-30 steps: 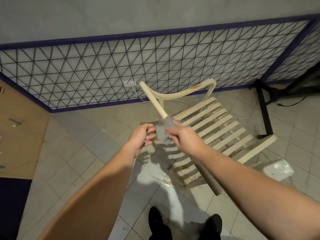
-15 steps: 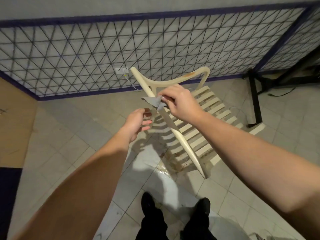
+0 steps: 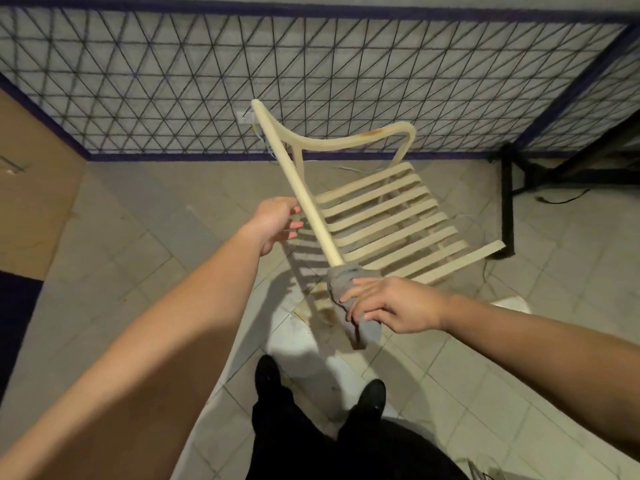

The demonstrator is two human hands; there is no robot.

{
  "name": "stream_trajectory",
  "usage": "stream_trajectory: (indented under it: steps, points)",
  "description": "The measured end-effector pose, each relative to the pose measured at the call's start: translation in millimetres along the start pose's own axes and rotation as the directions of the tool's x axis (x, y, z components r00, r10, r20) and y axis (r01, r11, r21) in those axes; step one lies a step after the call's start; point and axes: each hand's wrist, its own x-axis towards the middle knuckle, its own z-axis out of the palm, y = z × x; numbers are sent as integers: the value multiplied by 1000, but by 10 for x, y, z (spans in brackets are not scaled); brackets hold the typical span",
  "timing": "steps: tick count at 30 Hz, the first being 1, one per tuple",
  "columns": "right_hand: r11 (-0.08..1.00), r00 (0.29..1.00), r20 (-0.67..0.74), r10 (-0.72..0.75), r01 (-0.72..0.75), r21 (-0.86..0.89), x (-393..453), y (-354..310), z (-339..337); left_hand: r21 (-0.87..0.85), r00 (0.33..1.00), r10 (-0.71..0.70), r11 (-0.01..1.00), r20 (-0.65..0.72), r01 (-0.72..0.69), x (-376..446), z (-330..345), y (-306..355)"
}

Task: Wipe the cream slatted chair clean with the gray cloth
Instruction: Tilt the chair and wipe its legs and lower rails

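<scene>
Nearest the camera, the person's black shoes [image 3: 372,393] stood on the tiled floor [image 3: 121,237], w/ a pale wet-looking patch just ahead of them.

Next out, the right hand [image 3: 388,306] grasped the gray cloth [image 3: 341,285], which was bunched and wrapped round the lower end of a long round rail [image 3: 304,199] of the cream slatted chair [image 3: 388,216]. Fingers curled over the cloth and rail together, so the cloth sat between palm and wood. The chair lay tipped on the floor, slats facing up and to the right, curved top rail toward the wall.

The left hand [image 3: 273,223] was released: fingers loosely spread just beside the rail's middle, holding nothing; whether fingertips touched the wood couldn't be told.

Step in hand, as a judgement: wiping down that rail. To do it well, keep the cloth wrapped all the way round, squeeze evenly, run full length end to end, and twist a little so the underside gets cleaned too. The left hand would likely do best steadying the rail so the tipped chair doesn't slide or roll. Slats and the curved top rail, which showed a rusty-orange stain, probably still need passes.

No containers visible, so nothing to report on contents.

Farthest back: black stand legs [image 3: 507,202] at right, a wire mesh panel [image 3: 207,64] w/ dark purple frame along the wall.
</scene>
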Motion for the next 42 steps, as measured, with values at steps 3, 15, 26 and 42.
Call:
stream_trajectory:
  steps: [3, 15, 26, 42]
  points:
    - [998, 981, -186, 60, -60, 8, -163, 21, -214, -33, 999, 14, 999, -39, -15, -51, 149, -43]
    - [989, 975, -199, 96, -116, -91, 783, 98, -365, -165, 999, -33, 986, -22, 29, -59, -31, -46]
    - [945, 925, -198, 323, -325, 19, 1433, 354, -251, -140, 998, -64, 988, 7, 64, 269, -457, 46]
    - [954, 743, -617, 261, -298, 45, 1723, 117, -359, -101, 995, -41, 994, 95, 50, 633, -612, 267]
